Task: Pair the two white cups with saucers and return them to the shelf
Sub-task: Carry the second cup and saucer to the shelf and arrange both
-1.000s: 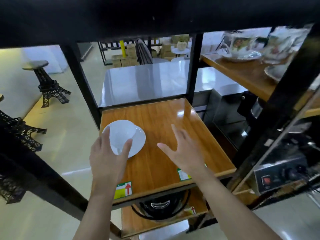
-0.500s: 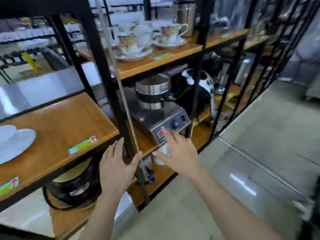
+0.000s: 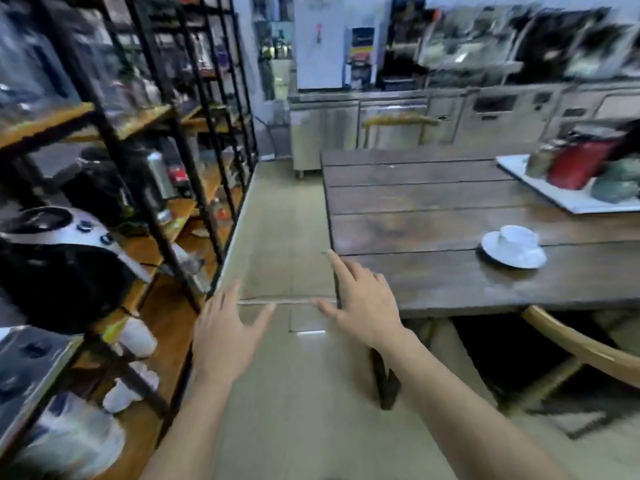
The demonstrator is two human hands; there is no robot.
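Note:
A white cup (image 3: 516, 238) rests on a white saucer (image 3: 512, 256) on the dark wooden table (image 3: 450, 209), at the right. My left hand (image 3: 225, 336) hangs over the floor with fingers spread and nothing in it. My right hand (image 3: 362, 299) is also empty, fingers apart, at the table's near left corner, well left of the cup. The black-framed shelf unit (image 3: 166, 188) with wooden boards runs along the left. The first cup and saucer are out of view.
A white tray (image 3: 568, 199) with a red container and jars sits at the table's far right. A wooden chair (image 3: 585, 351) stands under the table's near edge. Steel counters line the back wall. Appliances and white cups fill the shelves; a tiled aisle runs between shelf and table.
My left hand let go of the cup on the shelf. The view swung right from the shelf to the table, and both empty hands moved along with it.

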